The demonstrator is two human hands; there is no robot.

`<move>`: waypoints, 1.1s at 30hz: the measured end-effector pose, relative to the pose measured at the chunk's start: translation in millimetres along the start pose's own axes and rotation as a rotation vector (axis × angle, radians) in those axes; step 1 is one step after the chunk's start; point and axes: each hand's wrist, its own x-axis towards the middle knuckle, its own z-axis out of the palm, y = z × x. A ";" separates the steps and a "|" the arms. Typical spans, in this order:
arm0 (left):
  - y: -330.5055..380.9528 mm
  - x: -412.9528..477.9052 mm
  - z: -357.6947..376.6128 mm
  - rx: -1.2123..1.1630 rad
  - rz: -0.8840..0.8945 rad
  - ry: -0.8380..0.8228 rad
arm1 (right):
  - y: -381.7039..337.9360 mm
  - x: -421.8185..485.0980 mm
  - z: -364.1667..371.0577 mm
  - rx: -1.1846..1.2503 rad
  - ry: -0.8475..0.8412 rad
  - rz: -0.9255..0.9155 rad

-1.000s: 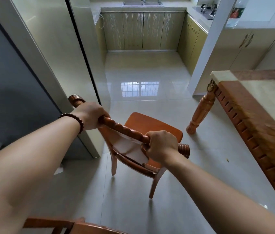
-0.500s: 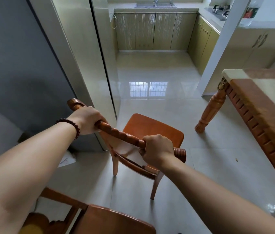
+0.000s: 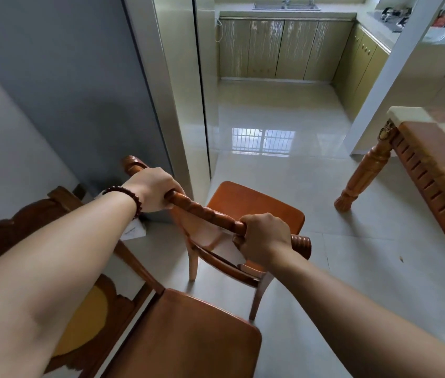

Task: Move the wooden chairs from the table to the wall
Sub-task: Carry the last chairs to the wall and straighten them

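While both arms reach forward in the head view, the left grip (image 3: 151,189) is clamped round the turned top rail (image 3: 202,211) of a wooden chair (image 3: 254,208), close to the rail's left end, with a dark bead bracelet (image 3: 131,195) on that wrist. The right grip (image 3: 263,238) is clamped round the same rail near its right end, fingers curled under it and knuckles up. This chair stands out on the pale tiled floor (image 3: 311,186), its seat facing away from the person, well apart from the bench (image 3: 439,170) at the right edge and just beside the corner where the grey wall (image 3: 52,91) meets a pale door frame (image 3: 166,91). Its rear leg is blurred, so I cannot tell whether all the legs touch the floor. A second wooden chair (image 3: 188,336) sits at the bottom of the view, under the left forearm, its carved back against the grey wall and its seat just beside the rear legs of the held chair. A scrap of white paper (image 3: 134,231) lies on the floor at the foot of the wall. The bench has a carved wooden edge and a turned leg (image 3: 366,170) resting on the tiles. Beyond the doorway are kitchen cabinets (image 3: 284,47) with a sink (image 3: 287,6) above them
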 end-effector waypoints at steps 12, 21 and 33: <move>16.9 -116.7 26.0 -0.088 -0.112 0.054 | -49.5 -84.3 20.6 0.057 -0.013 -0.108; 19.6 -134.7 33.1 -0.139 -0.176 0.112 | -61.0 -97.3 28.6 0.031 0.036 -0.053; 21.8 -134.1 37.4 -0.160 -0.238 0.123 | -63.7 -98.9 32.7 0.007 0.071 -0.063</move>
